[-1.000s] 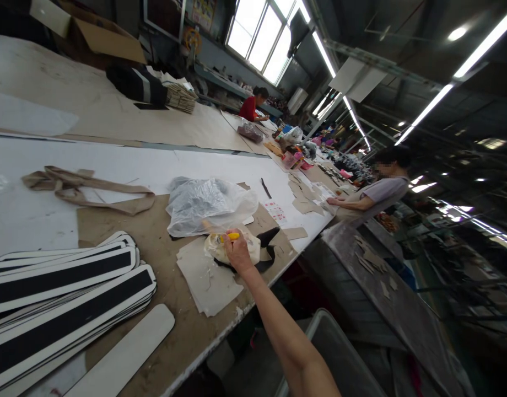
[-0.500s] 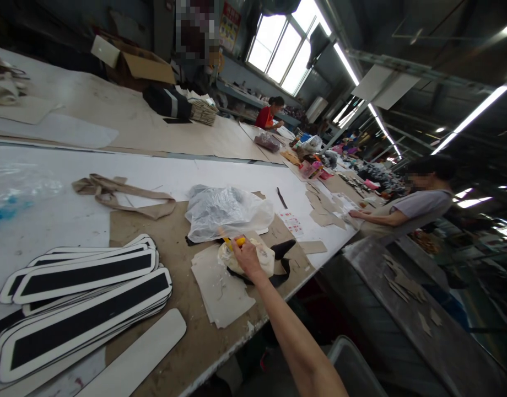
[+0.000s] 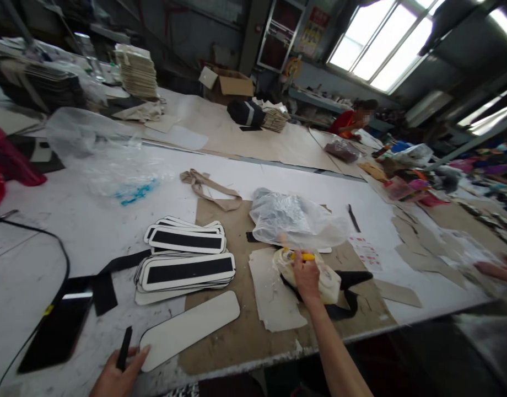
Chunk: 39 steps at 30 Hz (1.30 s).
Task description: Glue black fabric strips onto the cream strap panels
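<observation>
The left hand [image 3: 119, 374] there is holding a black strip [image 3: 124, 347], thumb touching a round-ended panel [image 3: 191, 329] lying partly on a brown sheet [image 3: 226, 350], probably light, stiff, best lifted by its rim, while the right hand [image 3: 307, 280] is clutching a yellow-handled tool [image 3: 305, 257]

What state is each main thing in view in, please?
Left hand: closed, holding slim black piece
Pale panel: flat, left thumb at its edge
Right hand: closed on yellow-handled tool
Black-centred panels: stacked unevenly
Translucent bag: crumpled
Beige strap: loosely looped
Cardboard box: flaps open
Glossy black slab: lying flat
</observation>
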Each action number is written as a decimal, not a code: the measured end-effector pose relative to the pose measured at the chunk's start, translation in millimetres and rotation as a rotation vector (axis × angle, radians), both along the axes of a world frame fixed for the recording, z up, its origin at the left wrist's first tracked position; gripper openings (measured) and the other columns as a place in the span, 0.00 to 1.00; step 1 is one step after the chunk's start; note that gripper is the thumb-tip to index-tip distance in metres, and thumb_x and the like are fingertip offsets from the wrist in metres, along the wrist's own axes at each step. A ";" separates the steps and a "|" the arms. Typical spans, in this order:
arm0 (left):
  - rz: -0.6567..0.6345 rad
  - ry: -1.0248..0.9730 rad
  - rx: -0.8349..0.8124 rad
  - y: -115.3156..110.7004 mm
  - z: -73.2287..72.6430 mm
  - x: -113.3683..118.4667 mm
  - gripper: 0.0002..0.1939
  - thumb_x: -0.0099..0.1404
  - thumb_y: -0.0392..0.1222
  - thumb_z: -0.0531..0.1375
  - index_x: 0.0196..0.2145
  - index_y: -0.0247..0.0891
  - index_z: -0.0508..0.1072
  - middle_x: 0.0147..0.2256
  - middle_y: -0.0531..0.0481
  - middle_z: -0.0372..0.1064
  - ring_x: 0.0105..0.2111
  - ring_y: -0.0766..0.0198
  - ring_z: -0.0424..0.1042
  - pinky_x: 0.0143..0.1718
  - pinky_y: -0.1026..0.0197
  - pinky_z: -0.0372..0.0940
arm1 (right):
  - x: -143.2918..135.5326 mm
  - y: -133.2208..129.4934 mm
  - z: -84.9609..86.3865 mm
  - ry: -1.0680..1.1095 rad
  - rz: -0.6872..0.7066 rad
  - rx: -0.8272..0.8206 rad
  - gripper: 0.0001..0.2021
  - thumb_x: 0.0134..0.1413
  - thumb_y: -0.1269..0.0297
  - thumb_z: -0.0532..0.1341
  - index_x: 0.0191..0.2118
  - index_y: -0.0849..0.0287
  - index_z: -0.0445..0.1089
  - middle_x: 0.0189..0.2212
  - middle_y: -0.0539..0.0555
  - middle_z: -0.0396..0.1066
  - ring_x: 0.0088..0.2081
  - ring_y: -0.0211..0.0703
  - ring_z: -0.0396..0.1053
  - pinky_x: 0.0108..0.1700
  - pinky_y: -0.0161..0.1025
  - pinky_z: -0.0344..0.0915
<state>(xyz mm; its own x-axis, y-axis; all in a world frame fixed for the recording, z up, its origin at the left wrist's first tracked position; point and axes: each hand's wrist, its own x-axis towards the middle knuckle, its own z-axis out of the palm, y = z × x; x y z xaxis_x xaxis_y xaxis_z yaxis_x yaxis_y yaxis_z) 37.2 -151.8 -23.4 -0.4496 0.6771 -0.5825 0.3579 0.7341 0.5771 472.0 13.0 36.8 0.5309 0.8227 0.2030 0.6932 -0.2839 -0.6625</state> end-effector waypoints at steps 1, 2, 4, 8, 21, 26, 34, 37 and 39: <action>0.002 0.002 -0.007 -0.4 -2.6 -0.4 0.17 0.48 0.57 0.61 0.29 0.41 0.70 0.29 0.48 0.73 0.34 0.49 0.73 0.40 0.52 0.66 | -0.6 -1.6 -0.4 0.032 -0.004 -0.014 0.27 0.52 0.40 0.47 0.37 0.62 0.66 0.26 0.60 0.72 0.31 0.51 0.70 0.37 0.44 0.62; 0.003 0.006 -0.018 0.1 -4.5 0.1 0.19 0.47 0.58 0.60 0.29 0.41 0.70 0.29 0.47 0.74 0.34 0.48 0.73 0.40 0.51 0.66 | -1.4 -3.7 -0.6 0.064 -0.007 -0.027 0.28 0.51 0.39 0.48 0.37 0.62 0.66 0.26 0.59 0.72 0.30 0.50 0.70 0.36 0.44 0.62; -0.007 0.004 -0.037 2.4 -5.5 2.9 0.22 0.45 0.61 0.58 0.29 0.40 0.69 0.27 0.45 0.74 0.34 0.45 0.73 0.40 0.49 0.65 | -3.6 -8.7 -0.6 0.110 -0.019 -0.035 0.28 0.49 0.38 0.50 0.37 0.62 0.66 0.26 0.58 0.72 0.28 0.49 0.71 0.35 0.43 0.63; -0.055 -0.095 0.002 7.5 5.1 10.7 0.22 0.43 0.61 0.55 0.28 0.41 0.69 0.27 0.43 0.75 0.35 0.45 0.73 0.40 0.51 0.64 | -8.7 -16.8 0.7 0.095 -0.048 -0.013 0.29 0.48 0.38 0.51 0.37 0.63 0.67 0.24 0.58 0.72 0.29 0.51 0.71 0.36 0.44 0.64; -0.032 -0.233 0.022 17.9 15.2 1.8 0.27 0.48 0.64 0.56 0.33 0.37 0.72 0.18 0.52 0.65 0.24 0.56 0.66 0.26 0.59 0.58 | -57.7 -90.4 20.4 0.542 0.007 0.063 0.21 0.51 0.48 0.58 0.39 0.64 0.71 0.38 0.60 0.74 0.29 0.41 0.71 0.36 0.41 0.70; -0.030 -0.305 0.001 15.6 14.7 -2.5 0.27 0.44 0.68 0.56 0.24 0.38 0.67 0.15 0.56 0.57 0.19 0.63 0.56 0.23 0.61 0.51 | -172.7 -118.5 17.3 0.864 0.418 -0.149 0.16 0.56 0.53 0.57 0.40 0.60 0.70 0.40 0.57 0.73 0.32 0.40 0.71 0.39 0.39 0.69; -0.044 -0.372 -0.022 18.2 4.4 -10.9 0.28 0.41 0.69 0.57 0.20 0.38 0.64 0.14 0.53 0.59 0.18 0.64 0.56 0.21 0.62 0.49 | -256.3 -133.9 -13.0 0.969 0.598 -0.229 0.13 0.57 0.55 0.56 0.38 0.60 0.69 0.38 0.56 0.72 0.32 0.39 0.71 0.38 0.38 0.69; -0.060 -0.393 -0.017 17.9 1.9 -13.1 0.27 0.42 0.68 0.57 0.20 0.37 0.65 0.14 0.53 0.59 0.17 0.66 0.55 0.21 0.62 0.48 | -258.5 -138.8 -23.4 0.847 0.599 -0.226 0.12 0.57 0.57 0.55 0.38 0.60 0.68 0.37 0.56 0.72 0.34 0.41 0.71 0.38 0.38 0.69; -0.071 -0.393 -0.011 17.5 1.1 -13.9 0.27 0.44 0.67 0.57 0.19 0.37 0.65 0.14 0.53 0.59 0.17 0.66 0.54 0.21 0.62 0.48 | -253.7 -140.9 -25.6 0.722 0.580 -0.198 0.11 0.57 0.59 0.55 0.38 0.60 0.68 0.36 0.56 0.72 0.35 0.42 0.71 0.39 0.39 0.68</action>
